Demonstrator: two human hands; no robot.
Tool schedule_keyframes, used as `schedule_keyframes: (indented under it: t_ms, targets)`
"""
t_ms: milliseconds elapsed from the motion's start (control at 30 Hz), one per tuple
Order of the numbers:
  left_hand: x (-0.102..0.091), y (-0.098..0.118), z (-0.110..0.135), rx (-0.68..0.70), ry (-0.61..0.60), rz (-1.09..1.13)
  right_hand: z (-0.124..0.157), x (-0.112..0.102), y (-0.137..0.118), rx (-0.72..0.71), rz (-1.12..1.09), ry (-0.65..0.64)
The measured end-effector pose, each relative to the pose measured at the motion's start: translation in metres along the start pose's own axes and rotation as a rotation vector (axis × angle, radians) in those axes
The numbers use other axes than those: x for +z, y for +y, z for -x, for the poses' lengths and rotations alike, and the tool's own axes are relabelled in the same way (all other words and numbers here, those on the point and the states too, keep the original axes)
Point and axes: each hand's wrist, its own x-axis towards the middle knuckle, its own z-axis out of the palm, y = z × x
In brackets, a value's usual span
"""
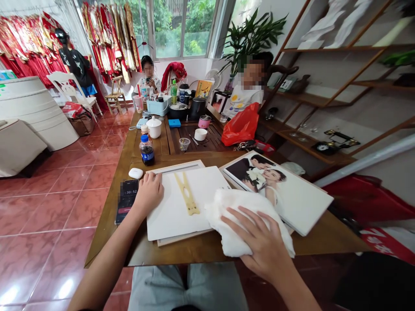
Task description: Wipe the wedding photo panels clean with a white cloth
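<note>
My right hand (261,242) lies with fingers spread on a white cloth (238,211), pressing it down at the right edge of a white board (175,211) on the wooden table (207,248). A yellow plastic tool (188,198) rests on the board. The fingers of my left hand (149,192) are curled over the board's left edge, holding it. A framed wedding photo print (285,190) lies just right of the cloth. A phone (127,199) showing a timer sits left of my left hand.
A white earbud case (135,173), a cola bottle (147,150), a white lidded cup (154,127), a tea tray with cups (197,138) and a red plastic bag (241,125) sit farther back. Two people sit at the far end; another stands by red garments (26,47). Shelves line the right wall.
</note>
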Motion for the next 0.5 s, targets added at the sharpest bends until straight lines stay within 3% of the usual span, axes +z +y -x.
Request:
schedule_keyframes:
  t_ms: [167,367,500]
  targets:
    - [-0.001,0.000,0.001,-0.005,-0.007,-0.009,-0.031,0.005,-0.032,-0.094,-0.097,-0.011]
    - [-0.007,0.002,0.002,0.023,-0.030,-0.036,-0.081,0.019,-0.095,-0.240,-0.248,-0.193]
    - [-0.006,0.001,0.003,0.034,-0.021,-0.020,-0.089,0.017,-0.094,-0.244,-0.296,-0.243]
